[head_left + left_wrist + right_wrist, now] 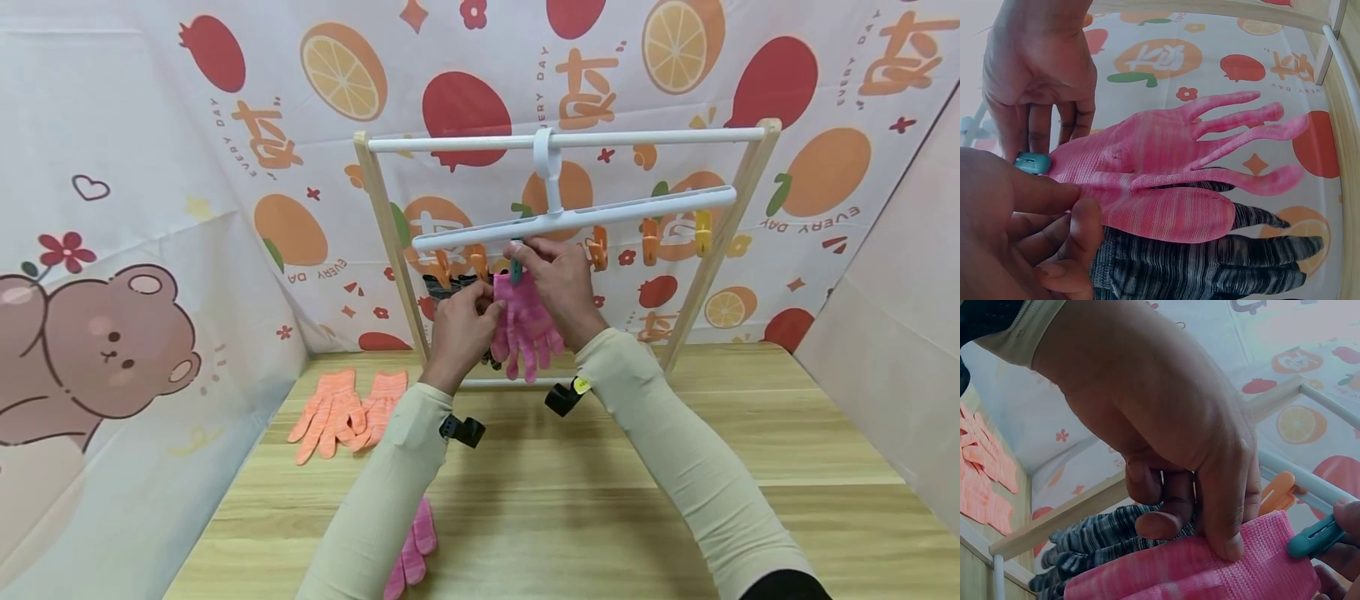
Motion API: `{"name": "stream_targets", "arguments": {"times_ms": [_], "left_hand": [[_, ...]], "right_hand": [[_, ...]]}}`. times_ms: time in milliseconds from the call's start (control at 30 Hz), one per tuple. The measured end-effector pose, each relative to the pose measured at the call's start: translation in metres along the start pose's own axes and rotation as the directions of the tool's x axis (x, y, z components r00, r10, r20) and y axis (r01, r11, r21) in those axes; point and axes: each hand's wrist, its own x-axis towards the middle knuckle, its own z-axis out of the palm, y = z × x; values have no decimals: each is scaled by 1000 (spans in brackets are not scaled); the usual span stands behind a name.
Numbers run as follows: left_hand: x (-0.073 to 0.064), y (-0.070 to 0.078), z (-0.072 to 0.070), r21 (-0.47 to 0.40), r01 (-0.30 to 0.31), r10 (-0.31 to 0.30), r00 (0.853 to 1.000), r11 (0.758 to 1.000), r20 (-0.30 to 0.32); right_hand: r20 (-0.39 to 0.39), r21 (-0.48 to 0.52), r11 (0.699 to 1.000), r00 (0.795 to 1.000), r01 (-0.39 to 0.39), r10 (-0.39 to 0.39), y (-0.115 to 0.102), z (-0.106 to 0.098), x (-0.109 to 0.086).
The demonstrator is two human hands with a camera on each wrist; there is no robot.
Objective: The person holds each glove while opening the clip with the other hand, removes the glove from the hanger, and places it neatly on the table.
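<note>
A pink knit glove (pixel 527 325) hangs fingers down below the white hanger (pixel 600 215). My left hand (pixel 457 332) pinches the edge of its cuff between thumb and finger. My right hand (pixel 561 282) grips the teal clip (pixel 1317 536) above it, and the clip bites the cuff's top edge in the right wrist view. Just left of the pink glove hangs a black-and-grey striped glove (pixel 1166 265), partly hidden behind my left hand in the head view.
The hanger hooks over the white bar (pixel 450 143) of a wooden-sided rack. Orange clips (pixel 650 242) and a yellow clip (pixel 702 233) hang along it. Orange gloves (pixel 330 412) lie on the table's left; another pink glove (pixel 415 550) lies partly under my left forearm.
</note>
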Motion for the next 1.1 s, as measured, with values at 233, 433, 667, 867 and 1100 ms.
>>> {"name": "stream_targets", "arguments": {"times_ms": [233,433,667,867,1100], "left_hand": [[-4,-5,-3,-1,-3,3,1000,1000,28],[-7,-10,-7,2,-19,19,999,1000,37],[-11,-14,-11,8,5,-5,999,1000,40],[-15,-15,-16,-19,19,-18,998,1000,53],[-18,-16,-19,1,2,-2,998,1000,66]], "right_hand": [[-14,20,1000,1000,13,-13,0,2,-1],[-8,50,998,1000,23,-22,2,2,-1],[0,55,998,1000,25,-25,1,2,-2],[6,50,998,999,33,-34,-1,1,-4],[12,41,998,999,51,-51,1,1,-3]]}}
